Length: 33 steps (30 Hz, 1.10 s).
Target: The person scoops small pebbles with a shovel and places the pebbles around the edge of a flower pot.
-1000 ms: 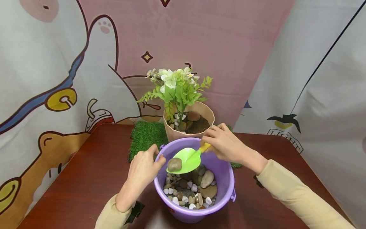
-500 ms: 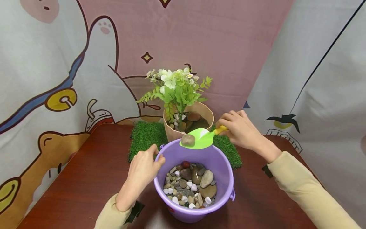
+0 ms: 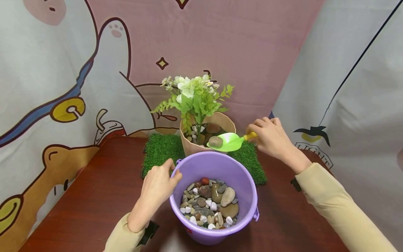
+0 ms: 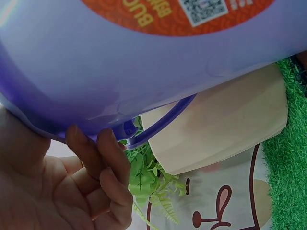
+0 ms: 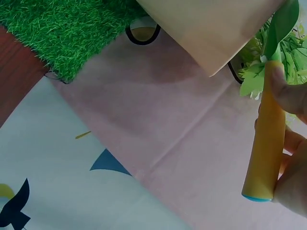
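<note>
Your two hands work well apart: the left hand (image 3: 158, 182) pinches the near-left rim of the purple bucket (image 3: 247, 189), thumb over the edge, while the right hand (image 3: 267, 136) grips the yellow handle of the green scoop (image 3: 234, 141). A rounded stone (image 3: 215, 141) lies near the blade's tip, which overlaps the near rim of the peach pot (image 3: 190, 149); you cannot tell whether blade and rim touch. The pot stands just beyond the bucket on grass matting (image 3: 162, 150), leaving you a narrow gap between the rims. To either side the desk (image 3: 94, 182) runs to its slanting edges; printed cloth (image 3: 252, 52) closes off the back. The mixed stones (image 3: 204, 203) lie low in the bucket, beneath its wall. Partly hidden from you are the pot's contents, behind the flowers (image 3: 196, 94) and scoop, and the matting's middle. The bucket's red label (image 4: 192, 19) is cut off, and in the right-wrist view the blade leaves the frame.
</note>
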Tool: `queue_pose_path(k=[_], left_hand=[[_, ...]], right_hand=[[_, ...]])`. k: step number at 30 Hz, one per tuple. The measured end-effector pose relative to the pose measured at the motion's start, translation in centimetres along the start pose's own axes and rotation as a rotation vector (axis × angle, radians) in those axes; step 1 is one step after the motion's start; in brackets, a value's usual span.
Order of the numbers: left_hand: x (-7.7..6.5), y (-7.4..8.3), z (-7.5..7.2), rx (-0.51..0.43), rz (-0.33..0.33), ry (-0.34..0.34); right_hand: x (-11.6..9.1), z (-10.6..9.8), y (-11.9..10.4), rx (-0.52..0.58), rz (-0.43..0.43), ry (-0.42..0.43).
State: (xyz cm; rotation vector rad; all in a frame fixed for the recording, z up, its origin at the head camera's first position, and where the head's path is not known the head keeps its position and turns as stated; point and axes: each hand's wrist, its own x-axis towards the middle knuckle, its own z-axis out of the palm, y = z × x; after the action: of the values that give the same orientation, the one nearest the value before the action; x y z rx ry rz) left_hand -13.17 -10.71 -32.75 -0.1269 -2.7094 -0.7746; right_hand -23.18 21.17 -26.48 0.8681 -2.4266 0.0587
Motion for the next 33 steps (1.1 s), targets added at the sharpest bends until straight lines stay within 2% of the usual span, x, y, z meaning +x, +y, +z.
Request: queue_pose_path(k=[8,18,33], left_hand=[[0.0,0.0,0.0,-0.001,0.004,0.003],[0.0,-0.1,0.0,0.006,-0.01,-0.011],[0.1,-0.2,0.2,0.003,-0.003,0.0]], right_hand=[[0.3,0.5,-0.3,-0.073,0.023,0.067],[1.2,1.4,-0.8,-0.198,-0.022,0.118],[1.7,1.6,-0.8,-0.243,-0.101,0.2]])
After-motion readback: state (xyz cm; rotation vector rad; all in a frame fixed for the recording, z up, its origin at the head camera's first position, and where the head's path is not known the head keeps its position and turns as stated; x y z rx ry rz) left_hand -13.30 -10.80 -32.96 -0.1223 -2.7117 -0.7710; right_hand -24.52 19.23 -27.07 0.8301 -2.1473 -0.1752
